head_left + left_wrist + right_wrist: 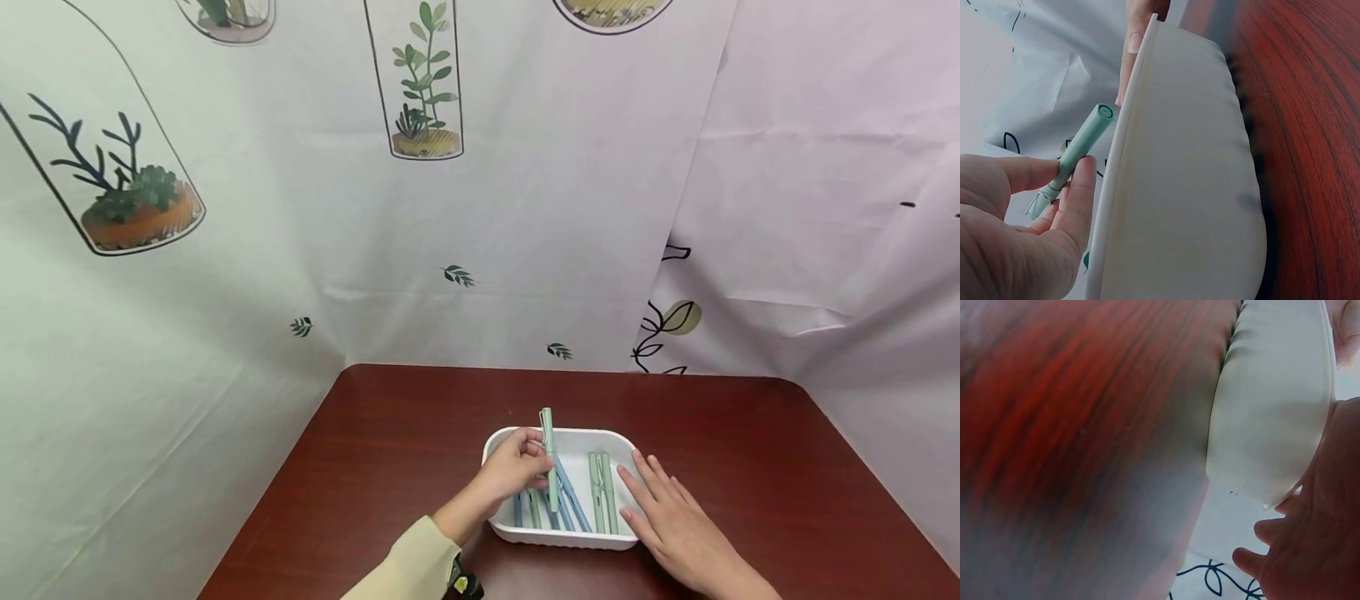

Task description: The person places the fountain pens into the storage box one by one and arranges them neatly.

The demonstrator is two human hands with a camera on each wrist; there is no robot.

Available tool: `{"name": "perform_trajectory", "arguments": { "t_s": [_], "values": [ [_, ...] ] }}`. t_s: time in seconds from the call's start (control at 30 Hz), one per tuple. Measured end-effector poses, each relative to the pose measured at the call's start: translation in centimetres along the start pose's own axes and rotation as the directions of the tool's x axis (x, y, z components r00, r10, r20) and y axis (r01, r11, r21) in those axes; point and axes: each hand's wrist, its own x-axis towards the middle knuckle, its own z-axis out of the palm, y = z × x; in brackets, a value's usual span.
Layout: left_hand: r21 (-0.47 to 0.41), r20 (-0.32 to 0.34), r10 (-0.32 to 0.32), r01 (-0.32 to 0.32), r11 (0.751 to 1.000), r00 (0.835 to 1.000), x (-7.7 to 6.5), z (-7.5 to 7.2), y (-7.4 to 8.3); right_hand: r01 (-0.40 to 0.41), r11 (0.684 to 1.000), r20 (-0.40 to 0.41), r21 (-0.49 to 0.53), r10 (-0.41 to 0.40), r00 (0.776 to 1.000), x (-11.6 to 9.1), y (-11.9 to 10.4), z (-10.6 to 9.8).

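Observation:
My left hand [512, 465] pinches a light green capped pen [552, 493] between thumb and fingers, above the left half of a white plastic tray [562, 540]. The pen stands nearly upright in the head view, its clip near the top; the left wrist view shows its round end [1105, 112] by the tray rim. Beneath it lie several blue pens [576, 504] and a green one [534, 508], partly hidden by the hand. Two green pens [609, 496] lie side by side in the tray's right half. My right hand [678, 525] rests at the tray's right rim with fingers extended.
The tray stands on a dark red wood-grain table [420, 417]. Behind and beside the table hang white sheets [540, 217] printed with plants. A dark band [461, 581] sits on my left wrist, below a pale yellow sleeve [420, 558].

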Motion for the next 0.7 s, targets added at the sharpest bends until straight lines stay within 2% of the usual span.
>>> {"name": "perform_trajectory", "arguments": {
  "t_s": [0.17,0.37,0.7],
  "values": [
    [0.022,0.001,-0.011,0.011,1.000,1.000,0.3,0.4,0.1,0.002,1.000,-0.008,0.009,-0.002,1.000,0.1,0.0,-0.1],
    [0.022,0.029,-0.027,0.026,0.999,0.999,0.2,1.0,0.2,-0.019,1.000,0.045,0.023,0.018,0.999,0.2,0.0,-0.2],
    [0.058,0.050,-0.025,0.022,0.998,0.998,0.5,1.9,0.2,-0.050,0.998,0.074,0.030,0.048,0.996,0.4,0.2,-0.3]
  ]
}}
